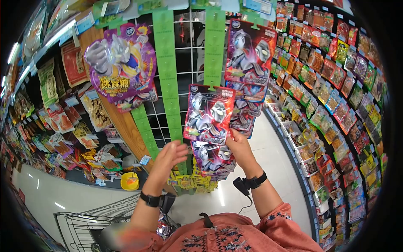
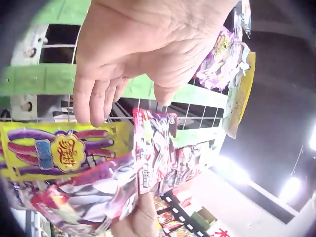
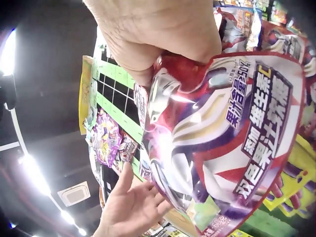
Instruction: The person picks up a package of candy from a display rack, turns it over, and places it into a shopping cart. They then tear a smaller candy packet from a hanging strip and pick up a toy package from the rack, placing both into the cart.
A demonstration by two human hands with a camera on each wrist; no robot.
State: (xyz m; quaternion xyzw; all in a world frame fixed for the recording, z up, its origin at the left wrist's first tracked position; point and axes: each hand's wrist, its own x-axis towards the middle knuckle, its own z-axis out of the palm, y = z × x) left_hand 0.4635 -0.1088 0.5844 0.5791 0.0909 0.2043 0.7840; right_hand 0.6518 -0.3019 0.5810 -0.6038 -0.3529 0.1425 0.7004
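Observation:
A red and silver candy bag [image 1: 209, 113] printed with masked hero figures hangs on a green strip [image 1: 215, 50] in the head view. My right hand [image 1: 241, 149] pinches its lower right edge, and the right wrist view shows a hero-print bag [image 3: 222, 143] close under the fingers. Just below hangs a similar bag [image 1: 210, 157], partly covered by the upper one. My left hand [image 1: 168, 156] is held up left of the bags with fingers extended and nothing in it. In the left wrist view, its fingers [image 2: 98, 101] point down over the green strips.
A purple popping candy bag [image 1: 121, 63] hangs at upper left, with more hero bags [image 1: 251, 52] at upper right. Yellow packets [image 1: 193, 181] hang low on the rack. A shopping cart [image 1: 90, 222] stands at lower left. Stocked shelves [image 1: 331, 96] line the right.

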